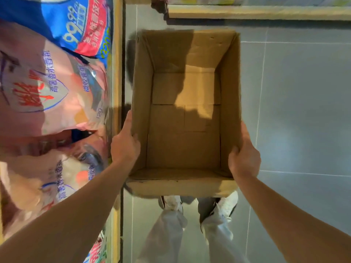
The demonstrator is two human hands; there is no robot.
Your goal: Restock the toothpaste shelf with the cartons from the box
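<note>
An open brown cardboard box (186,179) hangs in front of me above the grey tiled floor, and its inside shows only bare cardboard. My left hand (124,143) grips the box's left wall near the front corner, thumb over the rim. My right hand (244,154) grips the right wall the same way, thumb inside. No toothpaste cartons are in view.
A low wooden-edged shelf (116,76) on the left holds pink bags (47,88) and blue bags (76,21) of detergent. Another shelf base (256,13) runs across the top. My legs and white shoes (226,207) stand below the box.
</note>
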